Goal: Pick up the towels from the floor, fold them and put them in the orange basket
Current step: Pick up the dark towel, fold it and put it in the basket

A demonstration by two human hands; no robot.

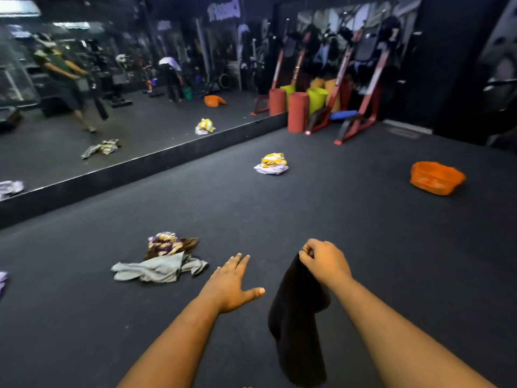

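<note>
My right hand [324, 261] pinches the top edge of a black towel [298, 317], which hangs down limp above the dark floor. My left hand [232, 281] is held out flat with fingers straight, holding nothing, just left of the black towel. A crumpled grey towel [156, 268] lies on the floor to the left, with a purple and yellow patterned towel [165, 243] bunched behind it. Farther off sits a yellow and lilac pile of towels [271, 163]. The orange basket [436, 177] stands on the floor at the far right.
A wall mirror [112, 93] runs along the left above a low black ledge [140, 169]. Red exercise frames [361, 88] and rolled orange and green mats [298, 112] stand at the back. A lilac cloth [2, 278] peeks in at the left edge.
</note>
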